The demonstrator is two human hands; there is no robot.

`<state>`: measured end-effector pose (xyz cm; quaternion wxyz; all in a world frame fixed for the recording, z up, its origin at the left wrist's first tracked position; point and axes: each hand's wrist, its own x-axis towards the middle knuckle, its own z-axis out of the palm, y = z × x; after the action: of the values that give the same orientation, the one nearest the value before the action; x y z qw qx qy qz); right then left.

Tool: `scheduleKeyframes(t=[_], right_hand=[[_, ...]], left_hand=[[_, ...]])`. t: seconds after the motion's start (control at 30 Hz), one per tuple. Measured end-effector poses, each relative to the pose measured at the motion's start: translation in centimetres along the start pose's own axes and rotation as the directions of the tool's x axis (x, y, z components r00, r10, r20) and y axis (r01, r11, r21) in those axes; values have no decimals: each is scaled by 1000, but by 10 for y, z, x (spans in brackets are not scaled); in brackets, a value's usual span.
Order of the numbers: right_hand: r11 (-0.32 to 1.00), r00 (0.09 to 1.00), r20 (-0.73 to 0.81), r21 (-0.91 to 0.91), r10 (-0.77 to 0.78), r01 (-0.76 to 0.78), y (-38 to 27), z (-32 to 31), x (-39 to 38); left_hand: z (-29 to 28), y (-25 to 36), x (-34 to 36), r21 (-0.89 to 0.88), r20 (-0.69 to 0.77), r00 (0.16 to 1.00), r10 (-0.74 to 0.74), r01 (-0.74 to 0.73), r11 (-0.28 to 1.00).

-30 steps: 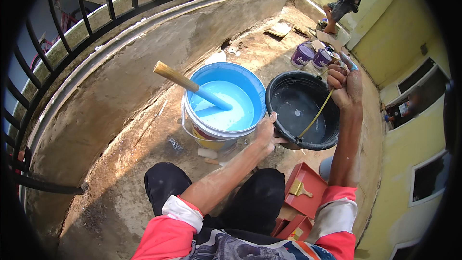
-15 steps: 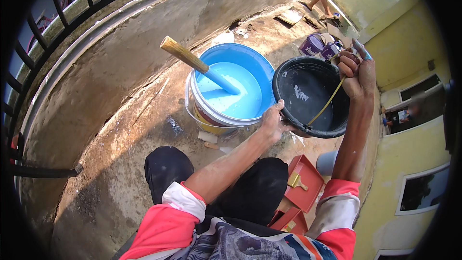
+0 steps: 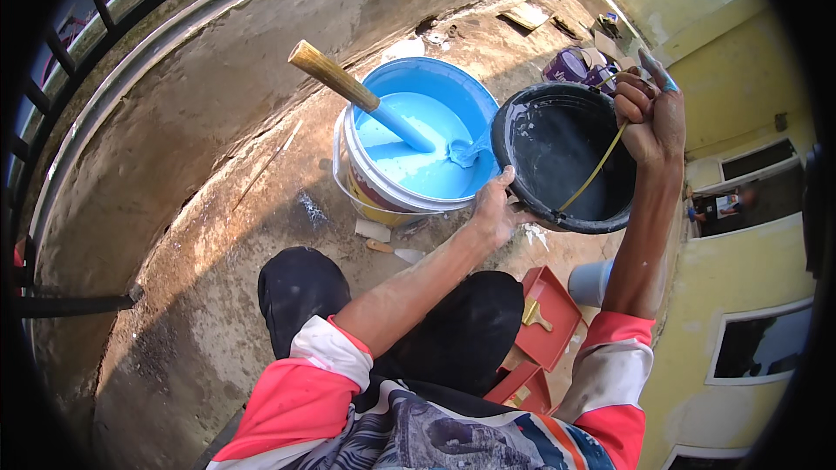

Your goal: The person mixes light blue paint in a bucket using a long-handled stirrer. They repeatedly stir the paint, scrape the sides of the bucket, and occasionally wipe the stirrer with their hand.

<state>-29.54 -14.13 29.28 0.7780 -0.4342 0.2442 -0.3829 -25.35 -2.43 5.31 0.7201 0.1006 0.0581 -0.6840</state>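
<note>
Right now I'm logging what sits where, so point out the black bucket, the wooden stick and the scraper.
Black bucket [image 3: 559, 146], head view: dark inside.
Wooden stick [image 3: 355, 95], head view: bare wood just above the blue-coated part.
Scraper [image 3: 388, 248], head view: wooden handle, near the blade.

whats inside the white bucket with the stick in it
Inside the bucket: light blue paint, part of the stick, and a stream falling at the black tub's edge. The paint hides the stick's lower end and the bucket's bottom.
</note>
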Motion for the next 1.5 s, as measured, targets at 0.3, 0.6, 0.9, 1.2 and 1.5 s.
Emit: scheduleKeyframes(t=[0.3, 0.6, 0.9, 1.2, 1.5], right_hand=[[1000, 1000, 19, -5, 6, -6, 3, 3, 0], [1000, 999, 31, -29, 10, -9, 6, 8, -1], [999, 999, 45, -46, 13, -11, 5, 6, -1], [1000, 996, 84, -25, 11, -9, 7, 4, 1], [1000, 998, 62, -17, 21, -20, 8, 7, 2]], left_hand=[[-7, -4, 4, -27, 19, 1000, 18, -18, 999], [-12, -5, 5, -35, 47, 998, 41, -40, 999], [-9, -4, 3, -63, 3, 1000, 10, -10, 998], [-12, -6, 5, -84, 27, 1000, 3, 0, 996], [-10, -6, 7, -86, 32, 999, 9, -6, 996]])
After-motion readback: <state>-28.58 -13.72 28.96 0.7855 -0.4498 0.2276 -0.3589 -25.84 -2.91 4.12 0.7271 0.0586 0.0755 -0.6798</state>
